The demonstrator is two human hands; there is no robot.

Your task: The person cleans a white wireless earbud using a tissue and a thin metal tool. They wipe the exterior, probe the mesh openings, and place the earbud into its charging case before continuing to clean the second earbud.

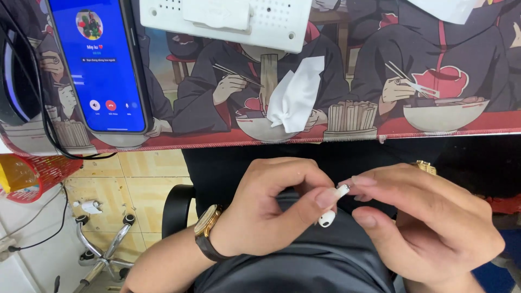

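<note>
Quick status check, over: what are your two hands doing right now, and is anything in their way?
Left hand and right hand both pinch a white earbud over the lap. Crumpled white tissue lies on the desk mat, apart. Nothing between hands.

My left hand (pixel 266 209) comes in from the lower left, forearm bare, a watch strapped round the wrist. Its palm faces away from me and the fingers curl inward, thumb tip pressed up toward the index. My right hand (pixel 429 222) enters from the lower right, back of the hand up, fingers (pixel 366 182) bent and reaching left, thumb below them. The fingertips of both hands meet in a pinch low over my lap, knuckles nearly level.
</note>
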